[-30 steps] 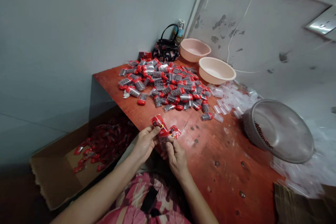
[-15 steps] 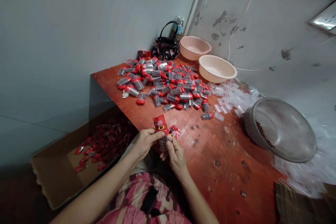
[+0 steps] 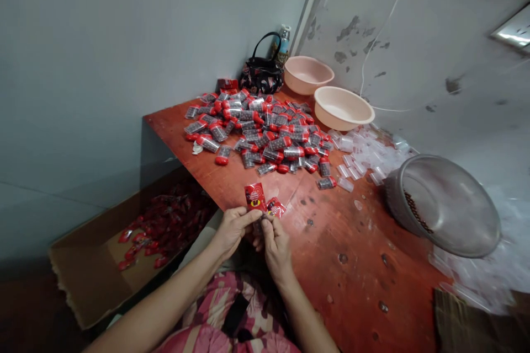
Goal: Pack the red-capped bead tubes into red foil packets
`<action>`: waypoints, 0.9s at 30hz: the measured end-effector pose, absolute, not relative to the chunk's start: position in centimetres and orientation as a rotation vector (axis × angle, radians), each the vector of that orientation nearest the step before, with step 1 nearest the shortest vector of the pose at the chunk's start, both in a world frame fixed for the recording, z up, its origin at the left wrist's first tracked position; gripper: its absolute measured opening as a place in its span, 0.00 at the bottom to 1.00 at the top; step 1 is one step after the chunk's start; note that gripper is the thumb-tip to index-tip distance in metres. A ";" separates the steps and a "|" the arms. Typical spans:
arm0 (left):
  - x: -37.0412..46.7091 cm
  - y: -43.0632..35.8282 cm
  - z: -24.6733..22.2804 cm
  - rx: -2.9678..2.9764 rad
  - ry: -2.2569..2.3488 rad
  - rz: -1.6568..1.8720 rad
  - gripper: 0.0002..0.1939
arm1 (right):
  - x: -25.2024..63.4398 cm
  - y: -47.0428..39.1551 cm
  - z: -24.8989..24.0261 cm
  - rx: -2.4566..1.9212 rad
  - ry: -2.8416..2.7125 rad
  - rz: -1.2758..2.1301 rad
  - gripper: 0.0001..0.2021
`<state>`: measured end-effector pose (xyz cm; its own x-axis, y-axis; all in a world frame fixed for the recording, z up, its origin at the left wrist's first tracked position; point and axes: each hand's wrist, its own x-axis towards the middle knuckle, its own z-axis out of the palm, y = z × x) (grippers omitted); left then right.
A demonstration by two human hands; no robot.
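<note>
Near the front edge of the red table [image 3: 331, 253], my left hand [image 3: 232, 227] pinches a red printed packet [image 3: 255, 197] between thumb and fingers. Close against it, my right hand [image 3: 275, 242] has its fingers closed around a small dark, clear-sided tube [image 3: 257, 226], mostly hidden by the fingers. Another red packet [image 3: 276, 207] shows just beyond my right fingertips. Farther back lies a heap of clear tubes with red caps and dark contents [image 3: 279, 143].
A metal bowl [image 3: 451, 204] with brown beads stands at the right among clear plastic tubes [image 3: 372, 154]. Two plastic basins [image 3: 343, 108] and a black handbag [image 3: 261, 77] are at the back. A cardboard box [image 3: 95, 265] of red packets is lower left.
The red packet in my left hand has shifted slightly right and down. Both hands have drawn a little closer together, and the small tube is now more covered.
</note>
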<state>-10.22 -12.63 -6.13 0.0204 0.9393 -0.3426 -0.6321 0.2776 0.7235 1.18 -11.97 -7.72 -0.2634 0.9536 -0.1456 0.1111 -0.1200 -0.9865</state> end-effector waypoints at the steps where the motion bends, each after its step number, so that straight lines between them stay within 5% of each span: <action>1: -10.2 -12.7 -6.2 0.421 0.938 1.293 0.12 | 1.1 -12.0 -7.8 -1.237 -1.412 1.461 0.14; 9: -11.7 -13.7 -5.7 0.246 0.930 1.400 0.11 | 0.7 -11.9 -7.0 -0.930 -1.165 1.867 0.17; 19: -13.0 -15.8 -6.4 0.153 0.897 1.479 0.08 | -2.0 -11.3 -7.5 -0.963 -1.089 1.906 0.13; 27: -16.0 -16.8 -7.0 0.121 1.234 1.690 0.20 | 2.1 -9.7 -5.9 -1.091 -1.129 1.674 0.09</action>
